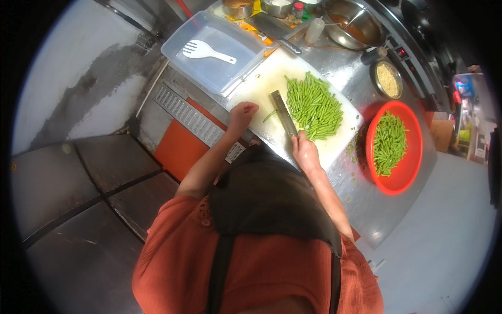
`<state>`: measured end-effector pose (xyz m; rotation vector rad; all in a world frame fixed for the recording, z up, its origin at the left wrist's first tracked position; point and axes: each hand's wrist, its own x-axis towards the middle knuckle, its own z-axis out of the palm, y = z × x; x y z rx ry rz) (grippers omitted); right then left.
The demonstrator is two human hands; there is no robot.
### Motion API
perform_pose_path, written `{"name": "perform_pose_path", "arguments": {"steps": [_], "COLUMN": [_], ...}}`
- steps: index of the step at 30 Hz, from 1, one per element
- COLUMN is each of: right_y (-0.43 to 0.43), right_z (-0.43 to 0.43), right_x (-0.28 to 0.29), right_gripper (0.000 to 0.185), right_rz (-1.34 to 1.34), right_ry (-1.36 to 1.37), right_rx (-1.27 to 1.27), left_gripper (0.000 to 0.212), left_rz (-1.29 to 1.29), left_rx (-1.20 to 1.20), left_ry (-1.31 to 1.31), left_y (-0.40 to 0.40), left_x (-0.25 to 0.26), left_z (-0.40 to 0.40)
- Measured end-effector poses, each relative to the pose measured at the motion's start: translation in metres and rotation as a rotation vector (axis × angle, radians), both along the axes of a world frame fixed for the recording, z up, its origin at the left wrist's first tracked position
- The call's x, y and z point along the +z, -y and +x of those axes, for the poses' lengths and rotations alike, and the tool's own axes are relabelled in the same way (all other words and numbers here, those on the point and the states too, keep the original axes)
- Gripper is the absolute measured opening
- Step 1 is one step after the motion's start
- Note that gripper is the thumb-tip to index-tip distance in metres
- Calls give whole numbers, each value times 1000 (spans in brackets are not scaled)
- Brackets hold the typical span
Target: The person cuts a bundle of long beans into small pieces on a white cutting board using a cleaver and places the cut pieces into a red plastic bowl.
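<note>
My right hand (306, 152) grips the handle of a cleaver (283, 110). The blade is seen nearly edge-on over a white cutting board (255, 92), just left of a heap of cut green beans (315, 108). A single bean piece (270, 115) lies apart, left of the blade. Above the board's near left edge is my left hand (243, 114), its fingers curled together with nothing visible in them. Whether that hand touches the board, I cannot tell.
A red plastic basket (410, 165) of cut beans stands to the right, near a bowl of chopped garlic-like bits (388, 80). Beyond the board lie a second knife (290, 46) and a squeeze bottle (314, 30). A clear plastic bin (245, 47) holds a white slotted spatula (204, 51).
</note>
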<state>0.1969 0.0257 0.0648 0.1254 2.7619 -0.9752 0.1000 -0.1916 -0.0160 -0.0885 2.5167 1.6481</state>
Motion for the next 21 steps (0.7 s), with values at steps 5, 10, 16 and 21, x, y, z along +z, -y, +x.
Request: {"name": "perform_pose_path", "arguments": {"steps": [5,10,16,21], "right_y": [5,12,4,-21], "right_z": [-6,-14,-6,46], "right_x": [-3,-16,-25,-24], "right_gripper": [17,16,24,23], "right_rz": [148,127,-138,-451], "right_ry": [46,125,100,57], "right_rx": [183,126,-96,-510], "left_gripper": [17,15,15,21], "left_rz": [-256,-337,-279,-82], "left_rx": [-226,-270,-285,-450], "left_ry": [-115,-159,-78,-344], "left_y": [-11,-25,-22,-53], "left_x": [4,2,7,15], "left_z": [16,17,12,-2]}}
